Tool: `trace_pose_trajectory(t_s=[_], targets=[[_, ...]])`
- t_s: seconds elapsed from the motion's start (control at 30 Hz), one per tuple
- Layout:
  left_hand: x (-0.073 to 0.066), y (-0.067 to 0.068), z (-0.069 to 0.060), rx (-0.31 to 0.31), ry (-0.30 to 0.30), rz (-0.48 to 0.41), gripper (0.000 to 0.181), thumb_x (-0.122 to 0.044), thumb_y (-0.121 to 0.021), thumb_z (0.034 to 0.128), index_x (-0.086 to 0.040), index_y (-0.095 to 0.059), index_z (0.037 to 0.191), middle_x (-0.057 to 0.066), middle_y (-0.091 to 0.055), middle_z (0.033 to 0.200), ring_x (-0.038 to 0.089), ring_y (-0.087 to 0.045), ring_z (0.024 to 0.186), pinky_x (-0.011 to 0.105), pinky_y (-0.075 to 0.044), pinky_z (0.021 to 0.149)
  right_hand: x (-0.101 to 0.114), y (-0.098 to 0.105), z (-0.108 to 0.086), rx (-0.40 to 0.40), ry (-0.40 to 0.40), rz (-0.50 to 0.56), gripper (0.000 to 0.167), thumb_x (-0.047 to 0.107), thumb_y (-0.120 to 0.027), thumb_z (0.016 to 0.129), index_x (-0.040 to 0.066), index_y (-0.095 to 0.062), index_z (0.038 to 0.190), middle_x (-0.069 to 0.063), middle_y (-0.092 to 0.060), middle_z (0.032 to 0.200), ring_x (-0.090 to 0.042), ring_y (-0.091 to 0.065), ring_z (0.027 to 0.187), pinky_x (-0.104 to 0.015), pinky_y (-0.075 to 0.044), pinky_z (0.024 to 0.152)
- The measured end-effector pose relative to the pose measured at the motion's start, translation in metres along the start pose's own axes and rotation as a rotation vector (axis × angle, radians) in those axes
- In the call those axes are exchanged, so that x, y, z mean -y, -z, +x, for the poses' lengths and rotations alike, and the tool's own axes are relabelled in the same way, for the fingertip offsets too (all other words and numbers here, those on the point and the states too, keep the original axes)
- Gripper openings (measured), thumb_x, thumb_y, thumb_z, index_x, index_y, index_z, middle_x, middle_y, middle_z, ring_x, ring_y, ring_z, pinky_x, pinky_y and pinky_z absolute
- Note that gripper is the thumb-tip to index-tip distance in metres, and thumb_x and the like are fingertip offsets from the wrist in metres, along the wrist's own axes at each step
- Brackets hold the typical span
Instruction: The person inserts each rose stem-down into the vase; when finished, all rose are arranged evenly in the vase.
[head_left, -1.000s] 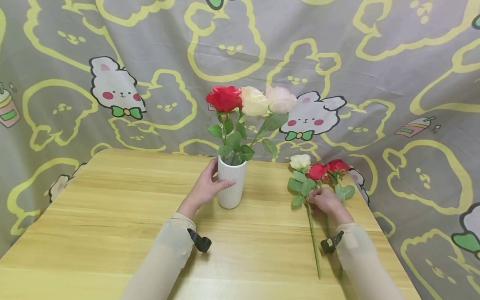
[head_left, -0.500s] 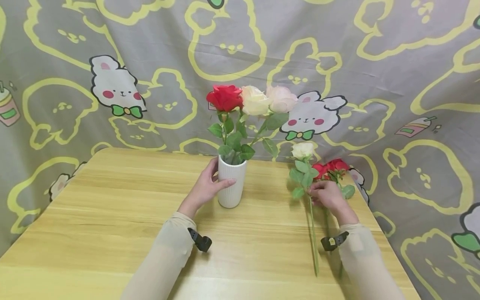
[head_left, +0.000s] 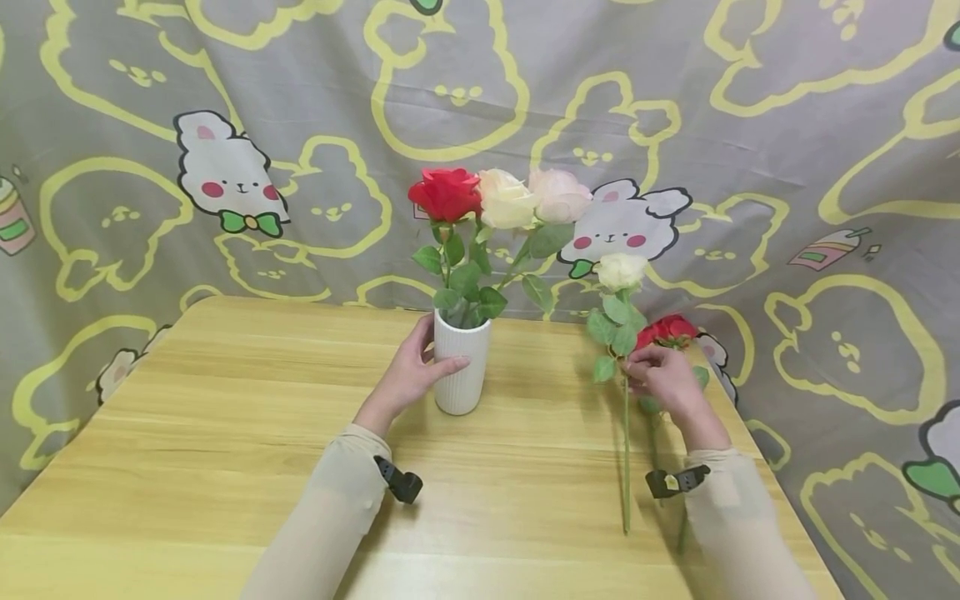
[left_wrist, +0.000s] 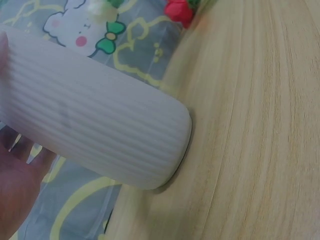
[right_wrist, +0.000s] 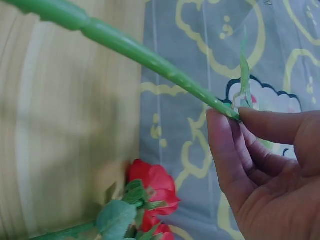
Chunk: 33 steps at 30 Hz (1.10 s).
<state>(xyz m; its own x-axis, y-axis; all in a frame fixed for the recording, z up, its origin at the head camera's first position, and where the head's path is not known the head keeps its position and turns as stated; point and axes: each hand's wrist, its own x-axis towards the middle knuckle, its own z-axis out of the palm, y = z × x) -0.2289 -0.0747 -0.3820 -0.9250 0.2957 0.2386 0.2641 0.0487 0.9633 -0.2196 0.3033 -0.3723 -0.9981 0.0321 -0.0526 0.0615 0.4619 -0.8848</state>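
A white ribbed vase [head_left: 461, 371] stands upright on the table, with a red rose [head_left: 446, 195], a cream rose [head_left: 507, 200] and a pale pink rose [head_left: 560, 197] in it. My left hand [head_left: 412, 367] grips the vase from its left side, thumb across the front; the left wrist view shows the ribbed wall [left_wrist: 95, 110] close up. Between thumb and fingertips, my right hand [head_left: 669, 382] pinches the green stem [right_wrist: 145, 57] of a white rose [head_left: 621, 272], which is raised nearly upright. Its leaves hang just above the hand.
Red roses [head_left: 666, 331] lie at the table's back right corner, partly behind my right hand; the right wrist view shows red blooms [right_wrist: 155, 187] below the hand. A patterned grey curtain [head_left: 300, 100] hangs behind the wooden table [head_left: 225, 433].
My right hand has lifted the white rose off the table and tipped it more upright, moving slightly up and right. The left hand and the vase have stayed in place.
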Motion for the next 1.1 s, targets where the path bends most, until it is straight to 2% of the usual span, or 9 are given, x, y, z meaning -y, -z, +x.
trace_pose_trajectory(t_s=[0.27, 0.5, 0.63, 0.9, 1.1], targets=[[0.001, -0.001, 0.001, 0.005, -0.007, -0.008, 0.077, -0.005, -0.074, 0.0871, 0.002, -0.029, 0.149, 0.021, -0.040, 0.145, 0.031, -0.037, 0.136, 0.042, -0.034, 0.111, 0.012, 0.006, -0.005, -0.083, 0.090, 0.003, 0.026, 0.006, -0.060, 0.097, -0.014, -0.057, 0.113, -0.016, -0.063, 0.096, -0.015, -0.066, 0.072, -0.036, -0.060, 0.071], [0.000, 0.001, 0.002, 0.004, 0.001, -0.009, 0.078, -0.004, -0.074, 0.0874, 0.001, -0.028, 0.150, 0.020, -0.037, 0.148, 0.031, -0.033, 0.138, 0.043, -0.031, 0.113, 0.025, 0.005, -0.008, -0.213, 0.117, 0.009, 0.032, 0.018, -0.063, 0.097, -0.010, -0.062, 0.114, -0.001, -0.065, 0.090, -0.011, -0.064, 0.078, -0.025, -0.058, 0.068], [-0.001, 0.001, 0.002, 0.014, 0.008, -0.009, 0.078, -0.005, -0.074, 0.0874, 0.001, -0.027, 0.150, 0.021, -0.037, 0.148, 0.031, -0.034, 0.138, 0.042, -0.032, 0.113, 0.032, 0.005, -0.010, -0.269, 0.130, 0.041, 0.031, 0.017, -0.064, 0.096, -0.009, -0.063, 0.113, 0.004, -0.064, 0.086, -0.010, -0.064, 0.075, -0.024, -0.058, 0.067], [0.000, 0.000, 0.001, 0.005, 0.005, -0.010, 0.077, -0.004, -0.074, 0.0872, 0.001, -0.028, 0.149, 0.021, -0.038, 0.147, 0.031, -0.035, 0.137, 0.042, -0.032, 0.112, 0.047, 0.000, -0.015, -0.302, 0.193, 0.139, 0.032, 0.010, -0.069, 0.093, -0.013, -0.062, 0.113, 0.004, -0.065, 0.086, -0.006, -0.065, 0.074, -0.021, -0.058, 0.067], [0.003, -0.001, 0.000, 0.000, 0.000, -0.012, 0.078, -0.004, -0.074, 0.0869, 0.002, -0.028, 0.149, 0.022, -0.039, 0.146, 0.032, -0.036, 0.136, 0.042, -0.033, 0.112, 0.053, -0.005, -0.017, -0.336, 0.215, 0.221, 0.028, 0.006, -0.070, 0.091, -0.010, -0.064, 0.113, -0.001, -0.067, 0.088, -0.007, -0.066, 0.072, -0.020, -0.058, 0.066]])
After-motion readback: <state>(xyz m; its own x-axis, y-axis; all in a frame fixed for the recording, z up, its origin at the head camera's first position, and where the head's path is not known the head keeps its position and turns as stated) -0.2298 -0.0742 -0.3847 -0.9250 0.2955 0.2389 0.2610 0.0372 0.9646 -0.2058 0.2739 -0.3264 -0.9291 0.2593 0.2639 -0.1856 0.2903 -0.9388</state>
